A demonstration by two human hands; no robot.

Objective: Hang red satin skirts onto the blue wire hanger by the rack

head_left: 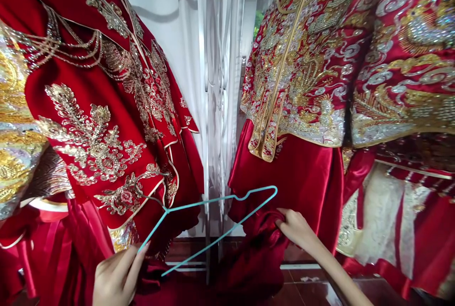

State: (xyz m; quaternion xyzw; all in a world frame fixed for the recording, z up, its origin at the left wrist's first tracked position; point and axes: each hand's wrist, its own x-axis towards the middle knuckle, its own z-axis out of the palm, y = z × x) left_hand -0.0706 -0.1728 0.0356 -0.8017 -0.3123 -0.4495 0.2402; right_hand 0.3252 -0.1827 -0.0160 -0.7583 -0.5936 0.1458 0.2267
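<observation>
Left hand (119, 273): fingers clamped on one end of the blue hanger (213, 200), tilted between red jacket (95, 111) and embroidered jacket (298, 69). Right hand (293, 225): fingers clamped on bunched dark red cloth (256, 254), just below hanger's other end.

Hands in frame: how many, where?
2: the left hand at lower left, gripping the teal hanger; the right hand right of centre, gripping dark red cloth. No others show.

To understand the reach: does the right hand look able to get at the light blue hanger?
Probably yes: the right hand is just below the right corner of the hanger, nothing visible between, though the hand holds dark red cloth.
</observation>
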